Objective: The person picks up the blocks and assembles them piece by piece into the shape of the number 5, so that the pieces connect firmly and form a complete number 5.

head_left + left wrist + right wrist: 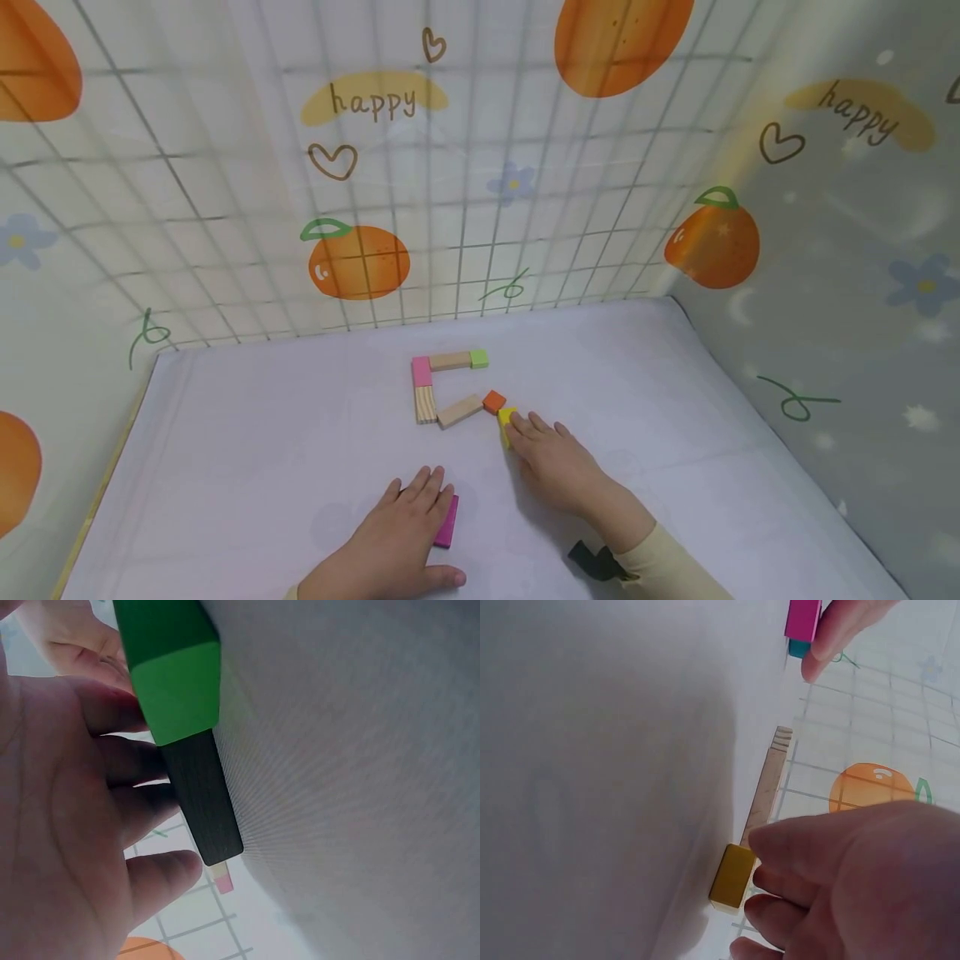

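Observation:
In the head view my left hand (405,533) lies spread with straight fingers over a magenta block (447,523), mostly hidden beneath it. The left wrist view has a green block (176,697) and a black block (202,799) by those fingertips. My right hand (558,462) touches a yellow block (506,423) with extended fingers; its thumb is hard to make out from above. That yellow block meets an orange block (494,402), which ends a bent line: plain wood block (461,412), striped wood block (425,405), pink block (422,371), another wood block (450,361), light green block (479,358).
A white-covered table (262,450) carries everything. Behind it stands a grid with a fruit-printed curtain (465,192), and a grey printed cloth (847,333) hangs at the right. A teal block (799,649) shows near the left hand in the right wrist view.

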